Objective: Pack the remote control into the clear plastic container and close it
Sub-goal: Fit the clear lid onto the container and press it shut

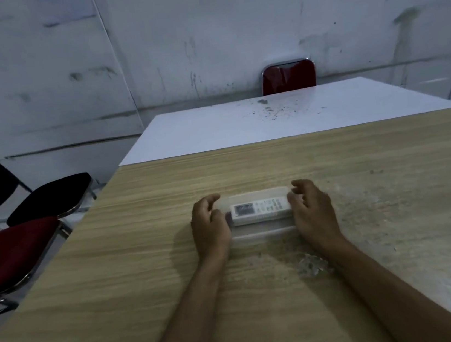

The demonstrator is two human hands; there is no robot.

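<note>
A white remote control [261,208] with a small screen and buttons lies lengthwise inside the clear plastic container [261,234], which rests on the wooden table [159,265]. My left hand [210,230] is curled around the container's left end. My right hand [313,213] is curled around its right end. The clear walls are faint and blurred, so I cannot tell whether a lid is on it.
A white table [269,119] adjoins the far edge of the wooden one, with a red chair back [288,76] behind it. To the left stand a black chair [50,198] and a red seat [8,254]. A scuffed whitish patch [312,265] marks the wood by my right forearm.
</note>
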